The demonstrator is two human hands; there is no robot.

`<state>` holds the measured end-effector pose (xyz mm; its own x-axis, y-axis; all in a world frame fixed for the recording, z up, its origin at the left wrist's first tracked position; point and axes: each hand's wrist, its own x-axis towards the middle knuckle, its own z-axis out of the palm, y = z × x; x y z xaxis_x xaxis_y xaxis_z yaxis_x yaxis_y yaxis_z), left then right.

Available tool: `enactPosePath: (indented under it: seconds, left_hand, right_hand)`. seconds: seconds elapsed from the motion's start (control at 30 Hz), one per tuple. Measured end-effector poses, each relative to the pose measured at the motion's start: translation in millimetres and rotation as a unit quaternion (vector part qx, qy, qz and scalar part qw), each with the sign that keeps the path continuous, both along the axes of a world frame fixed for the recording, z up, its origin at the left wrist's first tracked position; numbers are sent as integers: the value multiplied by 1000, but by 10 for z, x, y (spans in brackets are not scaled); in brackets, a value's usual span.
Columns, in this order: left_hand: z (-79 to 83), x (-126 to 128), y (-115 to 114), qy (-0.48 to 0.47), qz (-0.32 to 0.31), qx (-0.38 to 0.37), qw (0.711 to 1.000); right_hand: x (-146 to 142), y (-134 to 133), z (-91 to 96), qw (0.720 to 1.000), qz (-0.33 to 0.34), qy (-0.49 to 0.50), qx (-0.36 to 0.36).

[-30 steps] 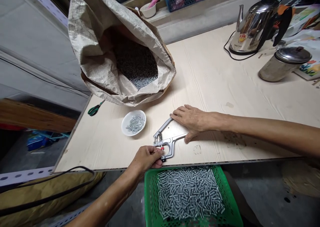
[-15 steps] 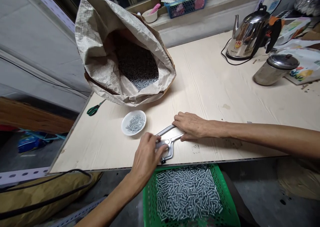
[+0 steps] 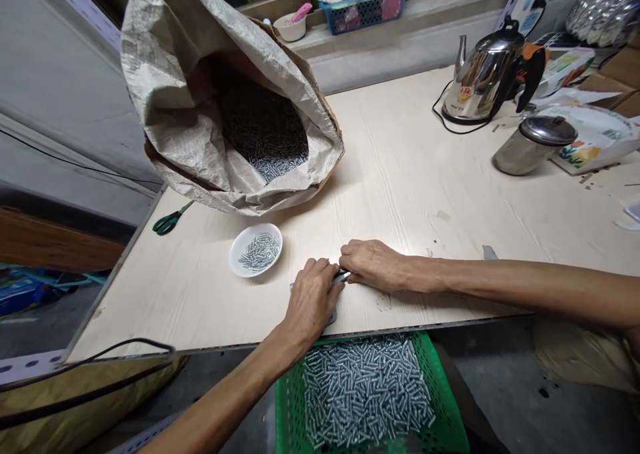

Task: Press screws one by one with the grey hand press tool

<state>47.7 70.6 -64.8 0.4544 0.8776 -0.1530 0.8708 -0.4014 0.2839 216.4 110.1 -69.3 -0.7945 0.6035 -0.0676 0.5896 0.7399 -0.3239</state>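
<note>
A grey metal hand press tool [image 3: 342, 277] lies near the front edge of the pale wooden table [image 3: 410, 174]; only a sliver of it shows between my hands. My left hand [image 3: 313, 299] lies over its head, fingers curled down on it. My right hand [image 3: 373, 265] presses on its handles, fingers closed together. A small white dish [image 3: 255, 250] of little metal parts sits just left of my hands. Below the table edge, a green basket [image 3: 367, 391] holds a heap of the same silver parts.
A big open paper sack [image 3: 220, 101] of dark metal parts stands at the back left, with green-handled scissors [image 3: 169, 221] beside it. A steel kettle [image 3: 483, 74] with its cord and a lidded steel pot [image 3: 533, 144] stand at the right. A black cable [image 3: 100, 361] runs lower left.
My left hand moved from the tool's nose up over its head and now covers it. My right hand slid closer along the handles. The camera view shifted slightly.
</note>
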Motion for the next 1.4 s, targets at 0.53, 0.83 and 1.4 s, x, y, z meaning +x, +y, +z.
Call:
enactPosePath:
  seconds: [0.53, 0.83, 1.4]
  left_hand:
    - [93, -531, -283, -31, 288, -148, 946]
    - [192, -439, -252, 37, 178, -99, 978]
    - [633, -789, -163, 175, 179, 46, 967]
  right_hand:
    - [7, -320, -339, 990, -50, 96, 91]
    - [-22, -303, -419, 985, -27, 151, 74]
    - [46, -322, -397, 980, -50, 186, 51]
